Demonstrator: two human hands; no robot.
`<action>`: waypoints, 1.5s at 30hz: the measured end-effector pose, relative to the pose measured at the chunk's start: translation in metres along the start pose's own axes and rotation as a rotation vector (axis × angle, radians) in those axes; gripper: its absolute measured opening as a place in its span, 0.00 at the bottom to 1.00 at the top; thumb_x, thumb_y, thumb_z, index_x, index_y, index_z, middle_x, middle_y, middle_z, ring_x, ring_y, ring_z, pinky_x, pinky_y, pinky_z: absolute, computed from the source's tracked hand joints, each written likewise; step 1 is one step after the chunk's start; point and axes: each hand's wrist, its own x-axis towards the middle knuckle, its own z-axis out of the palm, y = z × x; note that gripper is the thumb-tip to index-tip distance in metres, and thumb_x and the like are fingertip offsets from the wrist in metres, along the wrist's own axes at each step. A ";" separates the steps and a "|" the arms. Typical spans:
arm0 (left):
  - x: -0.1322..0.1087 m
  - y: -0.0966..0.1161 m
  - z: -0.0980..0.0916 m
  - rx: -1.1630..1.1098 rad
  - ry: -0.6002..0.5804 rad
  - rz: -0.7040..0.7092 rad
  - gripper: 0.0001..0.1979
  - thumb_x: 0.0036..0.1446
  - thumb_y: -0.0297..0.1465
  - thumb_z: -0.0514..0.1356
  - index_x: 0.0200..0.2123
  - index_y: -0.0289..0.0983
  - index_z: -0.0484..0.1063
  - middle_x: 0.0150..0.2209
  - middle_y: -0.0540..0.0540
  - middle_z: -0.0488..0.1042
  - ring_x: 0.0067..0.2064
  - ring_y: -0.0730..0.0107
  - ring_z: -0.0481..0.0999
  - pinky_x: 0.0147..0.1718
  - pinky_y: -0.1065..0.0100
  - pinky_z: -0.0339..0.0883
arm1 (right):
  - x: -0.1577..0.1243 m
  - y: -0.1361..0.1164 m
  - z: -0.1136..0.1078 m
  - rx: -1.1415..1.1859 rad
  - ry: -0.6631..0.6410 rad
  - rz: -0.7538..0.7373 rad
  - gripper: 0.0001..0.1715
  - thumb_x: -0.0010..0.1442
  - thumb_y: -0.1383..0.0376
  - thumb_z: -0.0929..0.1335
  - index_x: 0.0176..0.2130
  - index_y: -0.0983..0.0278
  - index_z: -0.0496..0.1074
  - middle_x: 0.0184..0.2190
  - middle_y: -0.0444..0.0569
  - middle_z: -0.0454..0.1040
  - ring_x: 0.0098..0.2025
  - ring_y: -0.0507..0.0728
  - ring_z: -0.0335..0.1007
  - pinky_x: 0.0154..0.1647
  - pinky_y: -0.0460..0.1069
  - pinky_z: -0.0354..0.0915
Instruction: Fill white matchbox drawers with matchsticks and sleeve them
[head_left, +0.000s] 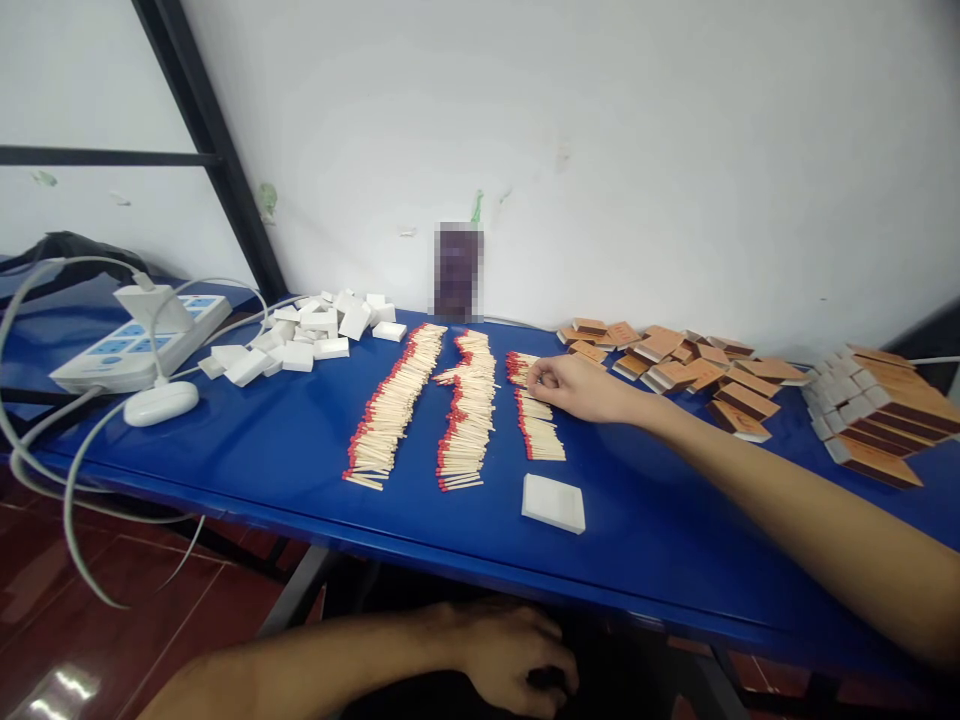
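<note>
My right hand reaches over the short right-hand row of red-tipped matches. Its fingers are pinched together on matches in the upper part of that row and partly cover them. Two longer rows of matches, the left row and the middle row, lie beside it on the blue table. Nearer the front edge is a single white matchbox tray. Below the table edge, my left hand rests over my lap with loosely curled fingers and nothing visible in them.
White matchbox trays lie heaped at the back left. Orange-brown matchbox sleeves are piled at the back right, next to stacked matchboxes. A power strip with white cables and a white plug-like device occupy the left end.
</note>
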 end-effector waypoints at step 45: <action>-0.002 0.025 -0.021 0.205 -0.092 0.004 0.12 0.58 0.34 0.63 0.45 0.36 0.75 0.34 0.48 0.75 0.35 0.67 0.77 0.34 0.70 0.71 | -0.006 0.004 0.001 0.134 -0.019 -0.111 0.22 0.64 0.51 0.62 0.34 0.64 0.74 0.21 0.42 0.64 0.23 0.51 0.54 0.25 0.48 0.51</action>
